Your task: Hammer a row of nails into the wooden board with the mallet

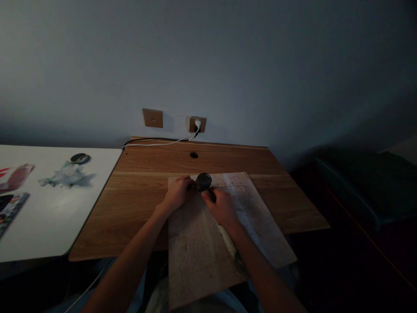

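Observation:
A worn wooden board [195, 256] lies on the brown desk and overhangs its front edge. My right hand [222, 206] is closed around what looks like a hammer, close below its round dark head [203, 181]. The pale handle [228, 241] runs back under my right forearm to a dark end. My left hand [179, 191] rests at the board's far left corner, fingers pinched beside the head; what they hold is too small to make out. Several small dots, perhaps nail heads [233, 185], form a row along the board's far edge, right of the head.
The brown desk [137, 204] stands against the wall, with a cable hole and white and black cables to a socket [197, 124]. On the white table [42, 226] at left are crumpled plastic [68, 174], a round tin [80, 158] and printed packets. A dark cushioned seat [365, 187] is at right.

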`<state>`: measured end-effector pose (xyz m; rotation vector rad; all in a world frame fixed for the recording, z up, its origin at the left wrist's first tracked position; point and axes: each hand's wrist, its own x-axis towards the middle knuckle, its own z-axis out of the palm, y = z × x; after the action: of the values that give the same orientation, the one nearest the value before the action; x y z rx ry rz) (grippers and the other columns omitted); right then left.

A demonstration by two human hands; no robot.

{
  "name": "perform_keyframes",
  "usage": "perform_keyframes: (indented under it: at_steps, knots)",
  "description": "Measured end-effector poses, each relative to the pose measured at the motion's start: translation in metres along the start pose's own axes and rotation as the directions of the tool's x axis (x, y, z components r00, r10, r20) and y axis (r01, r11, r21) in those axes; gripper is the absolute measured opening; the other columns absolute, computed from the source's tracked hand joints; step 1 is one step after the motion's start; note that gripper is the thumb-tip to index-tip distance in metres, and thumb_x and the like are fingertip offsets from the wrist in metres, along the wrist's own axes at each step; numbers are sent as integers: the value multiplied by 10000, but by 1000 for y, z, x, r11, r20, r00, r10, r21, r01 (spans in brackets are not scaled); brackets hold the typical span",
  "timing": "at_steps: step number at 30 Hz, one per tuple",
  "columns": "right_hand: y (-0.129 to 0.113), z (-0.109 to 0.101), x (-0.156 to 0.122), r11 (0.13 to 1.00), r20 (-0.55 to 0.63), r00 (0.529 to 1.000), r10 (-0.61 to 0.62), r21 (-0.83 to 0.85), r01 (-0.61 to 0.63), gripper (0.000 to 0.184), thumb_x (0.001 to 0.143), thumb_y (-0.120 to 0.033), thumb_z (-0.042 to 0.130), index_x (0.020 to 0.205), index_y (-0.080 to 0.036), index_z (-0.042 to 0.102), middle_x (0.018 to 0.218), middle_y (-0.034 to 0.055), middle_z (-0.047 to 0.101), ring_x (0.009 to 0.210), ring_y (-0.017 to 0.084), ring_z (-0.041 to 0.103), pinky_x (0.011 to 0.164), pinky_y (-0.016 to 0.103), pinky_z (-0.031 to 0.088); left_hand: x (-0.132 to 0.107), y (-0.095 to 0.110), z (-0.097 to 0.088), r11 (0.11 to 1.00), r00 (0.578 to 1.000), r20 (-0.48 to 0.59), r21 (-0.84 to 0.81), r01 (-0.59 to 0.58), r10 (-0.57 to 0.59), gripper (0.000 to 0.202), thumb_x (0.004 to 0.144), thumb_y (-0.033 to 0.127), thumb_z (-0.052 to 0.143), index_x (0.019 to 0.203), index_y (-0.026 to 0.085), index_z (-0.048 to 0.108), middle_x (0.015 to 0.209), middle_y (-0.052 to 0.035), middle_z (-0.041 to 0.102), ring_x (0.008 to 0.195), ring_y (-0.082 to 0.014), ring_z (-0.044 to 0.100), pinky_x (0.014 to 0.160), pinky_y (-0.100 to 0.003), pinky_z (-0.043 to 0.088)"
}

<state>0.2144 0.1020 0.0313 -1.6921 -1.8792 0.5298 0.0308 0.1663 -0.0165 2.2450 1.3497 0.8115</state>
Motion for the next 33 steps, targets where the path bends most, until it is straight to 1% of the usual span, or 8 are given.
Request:
perform_keyframes:
  at_steps: [4, 9, 14, 20, 26, 28, 30, 33]
  knots:
    - [1, -1, -1, 1000, -28, 1000, -14, -8, 14, 297, 945, -397, 549, 761, -187, 652, 698, 58, 696, 641, 187, 633, 612, 270, 380, 0, -1, 1, 1000, 1000, 1, -25, 1, -1, 225, 814, 96, 622, 948, 196, 773, 889, -59, 702, 832, -204, 667, 745, -278, 480]
    - [-1, -1, -3, 1000, 15, 1000, 18, -25, -18, 292, 949, -393, 556, 780, -181, 665, 737, 74, 718, 684, 203, 657, 620, 273, 385, 1, -1, 2, 1000, 1000, -1, -8, 25, -25, 229, 807, 120, 624, 976, 192, 760, 930, -66, 704, 852, -215, 672, 757, -292, 494]
    - [0, 0, -4, 1000, 22, 999, 28, -3, -28, 291, 949, -401, 557, 791, -181, 664, 741, 71, 715, 684, 200, 660, 630, 276, 402, 1, 5, -2, 999, 1000, 15, 28, 27, -27, 172, 810, 128, 608, 893, 194, 744, 900, -61, 695, 838, -221, 673, 732, -293, 494]
    - [3, -3, -2, 999, 28, 999, 28, 35, -29, 274, 939, -385, 563, 783, -189, 673, 755, 70, 728, 702, 197, 661, 636, 274, 415, 2, 6, -2, 999, 999, 15, -27, 30, -30, 224, 818, 116, 597, 960, 187, 755, 926, -67, 703, 847, -221, 679, 769, -306, 503]
    - [23, -25, -26, 991, -18, 996, 88, 103, -86, 345, 921, -457, 535, 721, -192, 629, 640, 39, 660, 600, 183, 619, 568, 271, 381, -5, 12, -4, 1000, 992, -121, -11, 21, -22, 155, 838, 204, 643, 985, 178, 686, 970, -68, 645, 836, -201, 646, 747, -307, 510]
    - [41, -39, -38, 981, -43, 985, 168, 108, -163, 397, 902, -525, 524, 699, -198, 623, 584, 33, 631, 558, 191, 604, 532, 276, 373, -9, 25, -3, 998, 991, -120, 32, -56, 59, 107, 858, 194, 622, 951, 183, 672, 936, -65, 642, 852, -205, 635, 767, -317, 510]
    - [63, -54, -47, 969, -85, 968, 235, 103, -226, 425, 883, -577, 521, 708, -205, 631, 547, 26, 612, 536, 200, 596, 526, 285, 379, -10, 45, 1, 973, 975, 3, 72, -221, 221, 95, 875, 173, 601, 932, 199, 673, 908, -59, 659, 875, -212, 636, 808, -334, 511]
    - [95, -73, -53, 958, -171, 943, 286, 66, -279, 466, 858, -630, 491, 681, -218, 620, 555, 42, 621, 558, 223, 611, 537, 302, 386, -2, 82, 19, 879, 866, 251, 99, -467, 432, 107, 894, 174, 601, 936, 219, 689, 891, -60, 690, 889, -237, 654, 842, -377, 523]
